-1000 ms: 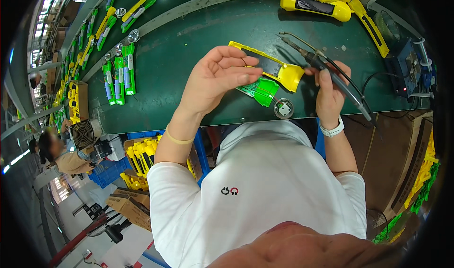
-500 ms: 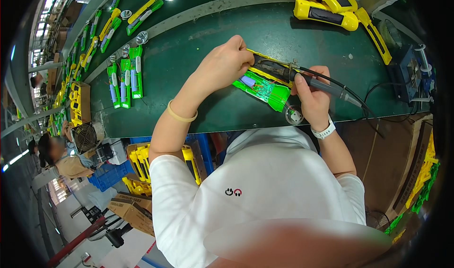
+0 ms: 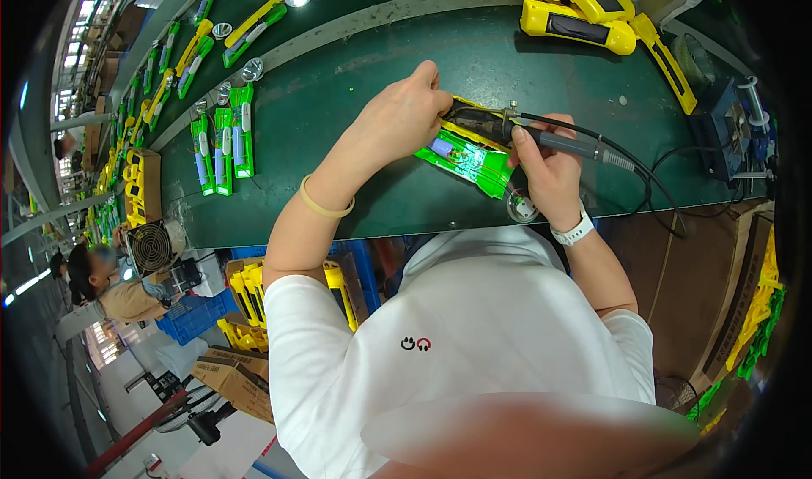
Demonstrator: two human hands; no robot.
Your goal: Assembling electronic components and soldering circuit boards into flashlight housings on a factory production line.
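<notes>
Right hand (image 3: 550,179) closed round the iron's (image 3: 562,144) grip, iron lying over the yellow shell (image 3: 475,137) and pointing at the left hand (image 3: 413,100), whose fingers are curled at the shell's far end, tips hidden, so can't tell how tightly they close or on what. Green half (image 3: 492,181) lies on the bench just below the shell, wires running to the lamp (image 3: 522,207) beside the right hand. Looks like soldering: best keep the shell steady, touch only the joint, and keep hot metal off fingers, plastic and wires.
</notes>
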